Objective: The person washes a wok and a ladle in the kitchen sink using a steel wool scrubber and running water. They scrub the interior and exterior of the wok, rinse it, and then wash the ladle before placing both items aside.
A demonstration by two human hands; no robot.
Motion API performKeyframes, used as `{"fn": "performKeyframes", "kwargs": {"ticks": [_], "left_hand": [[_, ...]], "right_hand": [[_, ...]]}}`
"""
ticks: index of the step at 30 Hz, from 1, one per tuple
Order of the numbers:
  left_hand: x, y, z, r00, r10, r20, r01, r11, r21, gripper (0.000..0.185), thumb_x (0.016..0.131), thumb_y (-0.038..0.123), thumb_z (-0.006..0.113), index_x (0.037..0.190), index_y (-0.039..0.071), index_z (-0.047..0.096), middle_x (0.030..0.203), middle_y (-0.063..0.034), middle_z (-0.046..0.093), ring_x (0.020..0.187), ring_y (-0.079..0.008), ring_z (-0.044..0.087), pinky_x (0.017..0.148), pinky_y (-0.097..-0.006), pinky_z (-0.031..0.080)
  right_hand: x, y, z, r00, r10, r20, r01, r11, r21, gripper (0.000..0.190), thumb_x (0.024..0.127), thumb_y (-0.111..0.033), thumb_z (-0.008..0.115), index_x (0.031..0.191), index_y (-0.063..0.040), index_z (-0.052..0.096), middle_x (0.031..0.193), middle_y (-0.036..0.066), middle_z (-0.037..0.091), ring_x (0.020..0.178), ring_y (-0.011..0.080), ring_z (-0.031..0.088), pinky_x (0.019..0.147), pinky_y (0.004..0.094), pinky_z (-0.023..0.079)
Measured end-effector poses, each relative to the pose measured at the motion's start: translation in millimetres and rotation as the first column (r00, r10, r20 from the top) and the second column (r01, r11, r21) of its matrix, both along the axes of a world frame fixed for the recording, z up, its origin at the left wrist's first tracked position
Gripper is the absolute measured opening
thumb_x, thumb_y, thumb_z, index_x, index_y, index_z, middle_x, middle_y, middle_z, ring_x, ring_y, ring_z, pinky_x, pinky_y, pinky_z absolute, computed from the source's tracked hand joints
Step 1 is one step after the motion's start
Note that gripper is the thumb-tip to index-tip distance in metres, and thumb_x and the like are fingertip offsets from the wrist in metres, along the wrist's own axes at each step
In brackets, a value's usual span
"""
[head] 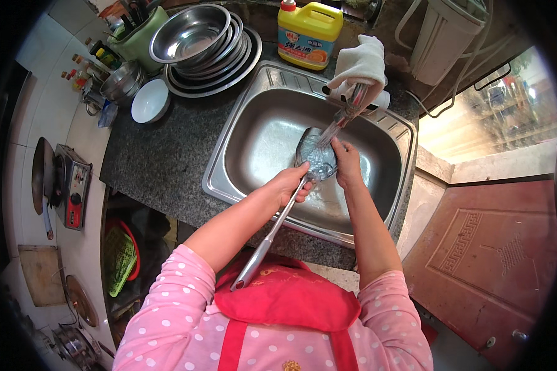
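A long-handled metal ladle (281, 222) slants over the front of the stainless steel sink (269, 120). My left hand (290, 183) is closed around its handle, close to the bowl. At the bowl's right rim, my right hand (348, 160) holds the edge with the thumb towards the inside. Water runs from the faucet (355, 99) into the bowl, which holds clear, rippling water. The handle's far end reaches back to the red apron (283, 297). A pale cloth (362, 60) is draped over the faucet, hiding its top.
Stacked metal basins (190, 37) and a white bowl (151, 102) stand on the dark stone counter (167, 157) to the left. Behind the sink is a yellow detergent jug (308, 37). A portable gas stove (74, 190) stands far left, and a red door panel (487, 259) lies right.
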State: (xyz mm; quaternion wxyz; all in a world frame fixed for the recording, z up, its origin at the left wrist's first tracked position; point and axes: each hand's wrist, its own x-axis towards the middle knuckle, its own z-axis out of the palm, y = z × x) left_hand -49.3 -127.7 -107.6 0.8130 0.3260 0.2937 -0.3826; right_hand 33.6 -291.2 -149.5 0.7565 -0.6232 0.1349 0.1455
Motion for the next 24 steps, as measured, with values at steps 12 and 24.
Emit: {"fn": "performKeyframes", "kwargs": {"ticks": [12,24], "left_hand": [[-1.0,-19.6,-24.4,0.992,-0.101,-0.079,0.098,0.994,-0.052,0.015,0.084,-0.001,0.049,0.071,0.004,0.045,0.06,0.0009,0.041,0.042,-0.0033,0.03,0.034,-0.0171,0.021],[7.0,16.9,-39.6,0.986,0.027,-0.163,-0.044,0.994,-0.1,0.019,0.075,0.005,0.043,0.06,0.012,0.034,0.053,0.003,0.03,0.039,-0.005,0.026,0.032,-0.018,0.021]], "right_hand": [[7.5,10.5,15.2,0.798,0.571,0.194,0.092,0.203,-0.975,0.033,0.089,-0.035,0.055,0.104,-0.007,0.062,0.097,0.016,0.064,0.088,0.0351,0.059,0.075,0.0436,0.048],[-27.1,-1.3,29.4,-0.025,0.981,0.195,-0.193,0.186,-0.963,0.05,0.082,-0.022,0.059,0.127,-0.005,0.049,0.138,0.012,0.043,0.131,0.0328,0.036,0.107,0.0471,0.027]]}}
